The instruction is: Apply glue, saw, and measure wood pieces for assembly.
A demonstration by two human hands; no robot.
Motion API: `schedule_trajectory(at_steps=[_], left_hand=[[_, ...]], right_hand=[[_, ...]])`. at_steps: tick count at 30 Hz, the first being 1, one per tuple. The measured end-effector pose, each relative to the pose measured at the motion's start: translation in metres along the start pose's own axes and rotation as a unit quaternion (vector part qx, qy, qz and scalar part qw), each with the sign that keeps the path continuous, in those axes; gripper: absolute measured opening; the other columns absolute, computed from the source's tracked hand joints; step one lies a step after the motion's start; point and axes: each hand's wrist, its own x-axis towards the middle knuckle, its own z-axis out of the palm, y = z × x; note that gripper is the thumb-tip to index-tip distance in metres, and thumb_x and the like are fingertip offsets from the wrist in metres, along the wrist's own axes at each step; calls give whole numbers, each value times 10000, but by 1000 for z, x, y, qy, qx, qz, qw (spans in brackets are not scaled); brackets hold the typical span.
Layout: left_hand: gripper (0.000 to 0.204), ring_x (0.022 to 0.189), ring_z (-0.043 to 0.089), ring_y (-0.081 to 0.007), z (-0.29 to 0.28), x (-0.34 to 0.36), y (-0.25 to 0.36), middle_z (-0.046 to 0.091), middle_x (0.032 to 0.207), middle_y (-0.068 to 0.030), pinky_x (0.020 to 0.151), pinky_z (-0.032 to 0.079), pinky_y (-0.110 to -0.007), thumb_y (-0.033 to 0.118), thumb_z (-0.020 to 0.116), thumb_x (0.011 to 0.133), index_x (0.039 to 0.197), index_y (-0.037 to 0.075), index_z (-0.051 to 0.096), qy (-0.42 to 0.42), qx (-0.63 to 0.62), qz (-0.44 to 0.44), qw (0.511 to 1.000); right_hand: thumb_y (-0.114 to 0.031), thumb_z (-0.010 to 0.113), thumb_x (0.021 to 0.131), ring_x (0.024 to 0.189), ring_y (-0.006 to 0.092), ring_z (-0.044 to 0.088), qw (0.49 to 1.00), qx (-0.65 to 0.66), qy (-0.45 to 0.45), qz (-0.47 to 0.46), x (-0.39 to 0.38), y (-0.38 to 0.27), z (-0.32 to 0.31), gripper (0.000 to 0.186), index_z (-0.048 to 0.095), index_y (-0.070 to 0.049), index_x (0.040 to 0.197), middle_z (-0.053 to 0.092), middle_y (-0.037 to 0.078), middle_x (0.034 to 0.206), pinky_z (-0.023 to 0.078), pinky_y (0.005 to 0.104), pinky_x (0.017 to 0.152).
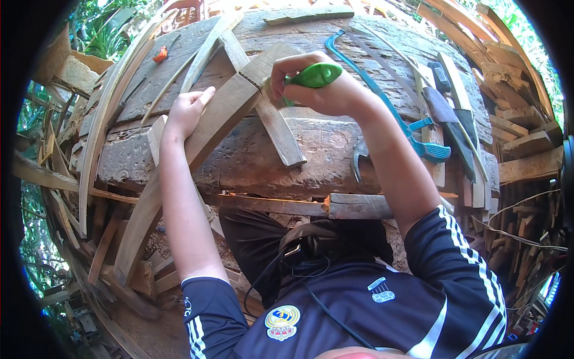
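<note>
A squared wooden beam [224, 116] lies slanted over the workbench, its far end crossing a thinner plank [278, 134]. My left hand [188, 112] is closed against the beam's left edge, thumb pointing up along it. My right hand [323, 90] grips a paintbrush by its green handle [318, 75], fingers wrapped round it. Its tan bristles [272, 97] are partly hidden by my fingers and sit at the beam's right side, near a dark joint line; whether they touch the wood I cannot tell.
The weathered bench [335, 140] carries an orange tape measure [159, 54] at the left. To the right are a blue-framed hacksaw [382, 96], a curved metal claw [359, 157] and a dark cloth-like piece [439, 105]. Stacked timber [523, 125] stands at the right; long strips [98, 137] curve along the left.
</note>
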Motion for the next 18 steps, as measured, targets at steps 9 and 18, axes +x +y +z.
schedule_trajectory(at_steps=[9,18], left_hand=[[516,599,385,-98,2,3,-11,403,579,3,585,356,-311,399,632,976,648,16,522,-2,5,7,1000],[508,638,423,-88,-4,7,-13,447,595,-2,625,394,-299,409,625,978,684,0,565,-27,30,3,999]], right_hand=[[-137,612,840,650,76,581,995,44,51,75,4,16,6,134,708,-69,904,682,21,784,454,256,567],[-109,696,879,725,128,714,968,232,57,71,13,32,36,172,751,-30,1022,747,81,861,594,250,691]])
